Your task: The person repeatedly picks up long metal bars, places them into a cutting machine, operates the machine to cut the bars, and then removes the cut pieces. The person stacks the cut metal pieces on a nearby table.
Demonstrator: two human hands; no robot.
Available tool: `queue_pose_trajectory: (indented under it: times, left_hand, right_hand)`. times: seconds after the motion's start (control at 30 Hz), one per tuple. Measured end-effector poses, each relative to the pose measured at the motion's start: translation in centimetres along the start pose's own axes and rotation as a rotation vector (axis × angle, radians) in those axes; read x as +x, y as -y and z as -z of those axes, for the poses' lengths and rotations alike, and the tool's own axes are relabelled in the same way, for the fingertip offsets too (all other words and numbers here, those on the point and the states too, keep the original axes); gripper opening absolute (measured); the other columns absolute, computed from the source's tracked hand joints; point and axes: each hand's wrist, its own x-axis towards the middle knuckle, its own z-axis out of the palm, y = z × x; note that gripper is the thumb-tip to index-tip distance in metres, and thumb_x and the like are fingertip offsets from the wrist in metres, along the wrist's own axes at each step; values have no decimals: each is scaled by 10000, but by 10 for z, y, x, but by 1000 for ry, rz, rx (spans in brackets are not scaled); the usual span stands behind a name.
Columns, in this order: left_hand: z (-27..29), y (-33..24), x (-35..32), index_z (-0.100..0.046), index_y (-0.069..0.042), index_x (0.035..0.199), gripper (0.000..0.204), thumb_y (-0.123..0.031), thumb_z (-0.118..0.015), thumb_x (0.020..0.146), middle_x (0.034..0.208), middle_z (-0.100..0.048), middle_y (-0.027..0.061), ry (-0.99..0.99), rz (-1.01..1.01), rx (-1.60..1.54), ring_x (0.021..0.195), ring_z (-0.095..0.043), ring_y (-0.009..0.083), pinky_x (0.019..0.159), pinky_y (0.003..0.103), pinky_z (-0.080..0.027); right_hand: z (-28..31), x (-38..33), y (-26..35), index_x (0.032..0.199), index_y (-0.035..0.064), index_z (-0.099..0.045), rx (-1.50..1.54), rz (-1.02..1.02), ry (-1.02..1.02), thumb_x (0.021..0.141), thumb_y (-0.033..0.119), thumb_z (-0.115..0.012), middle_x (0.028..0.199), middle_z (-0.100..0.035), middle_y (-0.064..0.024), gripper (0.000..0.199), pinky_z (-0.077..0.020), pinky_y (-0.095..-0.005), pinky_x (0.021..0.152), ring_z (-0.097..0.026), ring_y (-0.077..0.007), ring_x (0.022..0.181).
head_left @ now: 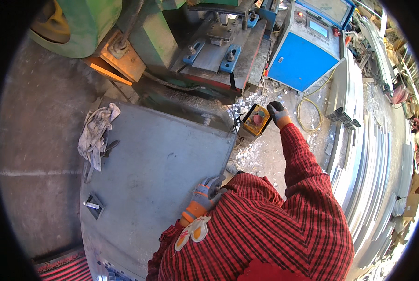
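My right hand [278, 114], in a dark grey and orange glove, is at the upper right corner of a yellow push-button box [247, 122]. Its fingers are curled against the box's edge. A red button [257, 119] and a green one sit on the box's face, within a black-edged surround. My left hand [204, 194] wears a grey and orange glove with pale bands. It rests at the right edge of the grey metal table [148, 154], close to my body. Its fingers are folded, and what lies under them, if anything, is hidden.
Ahead stands a green press [155, 47] with a bolted die plate and blue clamps [230, 58]. A blue control cabinet [303, 61] is at the far right. Long metal profiles [359, 164] line the right side. A rag [96, 131] hangs on the table. Metal scraps litter the floor.
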Motion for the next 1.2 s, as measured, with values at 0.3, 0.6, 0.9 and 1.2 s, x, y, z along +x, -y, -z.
queue_pose_trajectory:
  times: [0.3, 0.6, 0.9, 1.2]
  left_hand:
    - [-7, 34, 9, -574, -89, 1351, 538, -324, -730, 893, 1116, -657, 152, 31, -122, 8, 907, -665, 266, 818, 400, -537]
    - [11, -26, 0, -541, -24, 1362, 603, -408, -680, 917, 1245, -617, 202, 47, 17, -136, 1101, -619, 327, 965, 448, -497]
    - [-32, 74, -3, -556, -64, 1346, 666, -515, -672, 870, 1208, -592, 244, -83, -40, 42, 1114, -545, 425, 976, 510, -442]
    - [-3, 6, -4, -553, -36, 1359, 506, -167, -683, 888, 1206, -649, 167, -112, -172, 279, 992, -671, 262, 844, 384, -561]
  right_hand:
    - [-16, 9, -15, 1203, -70, -610, 153, -256, 420, 820, 364, -807, 1124, -684, -161, 611, -518, -363, 901, -642, -234, 1018]
    - [-19, 36, -4, 1130, -35, -677, -296, -238, 505, 758, 346, -760, 1005, -722, -146, 539, -531, -356, 769, -672, -223, 892]
    - [-71, -44, 89, 1134, 26, -667, 95, 215, -9, 959, 73, -614, 1042, -694, -110, 189, -503, -313, 875, -654, -204, 969]
    - [-123, -118, 130, 1124, 16, -671, 259, -16, 280, 1032, 233, -533, 1011, -707, -93, 274, -500, -313, 859, -634, -168, 943]
